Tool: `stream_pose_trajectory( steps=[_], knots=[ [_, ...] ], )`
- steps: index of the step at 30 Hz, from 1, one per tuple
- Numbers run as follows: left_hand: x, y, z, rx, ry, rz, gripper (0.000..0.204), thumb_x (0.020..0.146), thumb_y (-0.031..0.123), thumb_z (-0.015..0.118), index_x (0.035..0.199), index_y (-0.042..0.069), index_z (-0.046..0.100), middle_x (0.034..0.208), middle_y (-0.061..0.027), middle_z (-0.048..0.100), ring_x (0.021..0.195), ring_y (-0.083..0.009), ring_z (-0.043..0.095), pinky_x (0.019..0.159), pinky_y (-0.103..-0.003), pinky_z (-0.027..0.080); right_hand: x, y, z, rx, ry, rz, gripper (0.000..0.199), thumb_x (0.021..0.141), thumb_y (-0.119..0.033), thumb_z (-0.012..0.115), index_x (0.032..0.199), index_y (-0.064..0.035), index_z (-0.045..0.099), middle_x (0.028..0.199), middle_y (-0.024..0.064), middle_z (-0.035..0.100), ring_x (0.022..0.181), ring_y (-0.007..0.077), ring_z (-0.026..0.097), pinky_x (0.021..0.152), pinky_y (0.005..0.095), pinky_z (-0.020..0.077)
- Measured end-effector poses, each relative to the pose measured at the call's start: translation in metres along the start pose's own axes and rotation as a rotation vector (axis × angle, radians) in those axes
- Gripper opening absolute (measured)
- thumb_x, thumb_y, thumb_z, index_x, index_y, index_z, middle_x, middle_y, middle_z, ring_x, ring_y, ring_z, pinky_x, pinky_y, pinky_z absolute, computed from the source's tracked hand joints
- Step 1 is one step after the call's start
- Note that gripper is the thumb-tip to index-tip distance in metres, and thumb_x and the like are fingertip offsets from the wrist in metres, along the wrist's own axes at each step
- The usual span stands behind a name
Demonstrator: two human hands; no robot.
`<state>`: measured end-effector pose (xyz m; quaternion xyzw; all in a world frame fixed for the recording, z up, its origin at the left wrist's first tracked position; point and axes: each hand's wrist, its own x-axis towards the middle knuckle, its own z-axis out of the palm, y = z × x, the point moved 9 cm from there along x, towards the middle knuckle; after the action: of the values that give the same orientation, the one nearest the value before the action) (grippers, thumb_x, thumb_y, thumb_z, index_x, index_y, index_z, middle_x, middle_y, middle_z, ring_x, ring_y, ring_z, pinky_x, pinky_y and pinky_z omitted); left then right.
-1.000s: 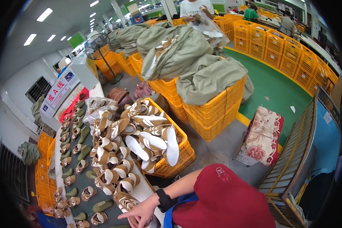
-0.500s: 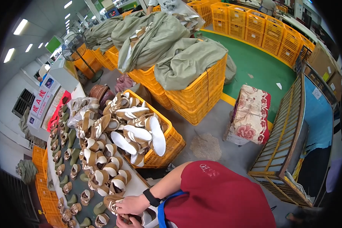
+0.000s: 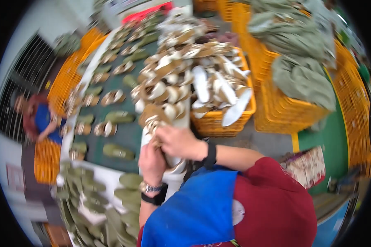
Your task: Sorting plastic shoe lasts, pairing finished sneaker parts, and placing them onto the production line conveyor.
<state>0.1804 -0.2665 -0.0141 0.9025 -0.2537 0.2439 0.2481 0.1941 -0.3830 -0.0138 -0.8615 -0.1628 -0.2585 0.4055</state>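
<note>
A brown and white shoe upper (image 3: 153, 116) is between my hands at the near right edge of the conveyor table. My right hand (image 3: 178, 141) is closed on the lace area, its fingers blurred by motion. My left hand (image 3: 151, 162) grips the same upper from the near side, its fingertips partly hidden. Just beyond lies a heap of brown and white shoe uppers (image 3: 163, 88). More of them fill an orange crate (image 3: 220, 128), some with white soles or insoles showing. Green shoe lasts (image 3: 118, 151) lie to the left on the dark belt (image 3: 101, 142).
Green lasts (image 3: 130, 194) are piled on the white near table. Across the belt a co-worker (image 3: 39, 119) in a blue apron has hands at the edge. Stacked orange crates (image 3: 290, 117) under grey-green cloth stand to the right, near a flower-patterned box (image 3: 307, 166).
My view has swung left and down, bringing the belt, the near lasts and a co-worker into sight. Both hands stay on the shoe upper.
</note>
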Motion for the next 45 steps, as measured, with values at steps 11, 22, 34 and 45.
stream_pose_trajectory(
  steps=[11, 22, 34, 45],
  knots=[
    [-0.012, -0.036, -0.05, -0.206, 0.19, -0.249, 0.03, 0.081, -0.002, 0.059, 0.11, -0.001, 0.053, 0.086, -0.0146, 0.063, 0.073, -0.0267, 0.063, 0.066, -0.032, 0.05, 0.022, -0.02, -0.016, 0.201, -0.093, -0.199, 0.027, 0.072, 0.003, 0.061, 0.096, -0.0079, 0.057, 0.08, 0.0088, 0.052, 0.062, 0.0256, 0.055, 0.054, 0.0326, 0.0455],
    [-0.007, -0.019, -0.077, 0.023, 0.107, -0.17, 0.042, 0.075, -0.003, 0.062, 0.115, 0.005, 0.052, 0.108, -0.0175, 0.054, 0.086, -0.0293, 0.059, 0.078, -0.035, 0.049, 0.039, -0.066, 0.015, 0.188, -0.21, -0.354, 0.026, 0.075, -0.002, 0.061, 0.101, -0.0082, 0.061, 0.079, 0.0094, 0.05, 0.063, 0.0255, 0.054, 0.055, 0.0333, 0.0459],
    [-0.033, -0.034, -0.099, 0.141, 0.181, -0.249, 0.024, 0.074, -0.001, 0.063, 0.097, 0.001, 0.059, 0.107, -0.0162, 0.057, 0.098, -0.0338, 0.054, 0.085, -0.04, 0.043, 0.033, -0.078, 0.067, 0.626, -0.261, -0.355, 0.031, 0.077, -0.014, 0.068, 0.104, -0.004, 0.058, 0.087, 0.0123, 0.057, 0.074, 0.0283, 0.058, 0.064, 0.0335, 0.0489],
    [-0.048, -0.051, -0.082, -0.062, 0.176, -0.335, 0.011, 0.071, -0.012, 0.044, 0.07, -0.002, 0.049, 0.086, -0.0119, 0.052, 0.084, -0.0241, 0.048, 0.08, -0.032, 0.039, 0.003, -0.077, 0.083, 0.725, -0.461, -0.399, 0.026, 0.083, -0.009, 0.057, 0.108, -0.0031, 0.054, 0.087, 0.0127, 0.05, 0.075, 0.0304, 0.056, 0.064, 0.0374, 0.0476]
  ],
)
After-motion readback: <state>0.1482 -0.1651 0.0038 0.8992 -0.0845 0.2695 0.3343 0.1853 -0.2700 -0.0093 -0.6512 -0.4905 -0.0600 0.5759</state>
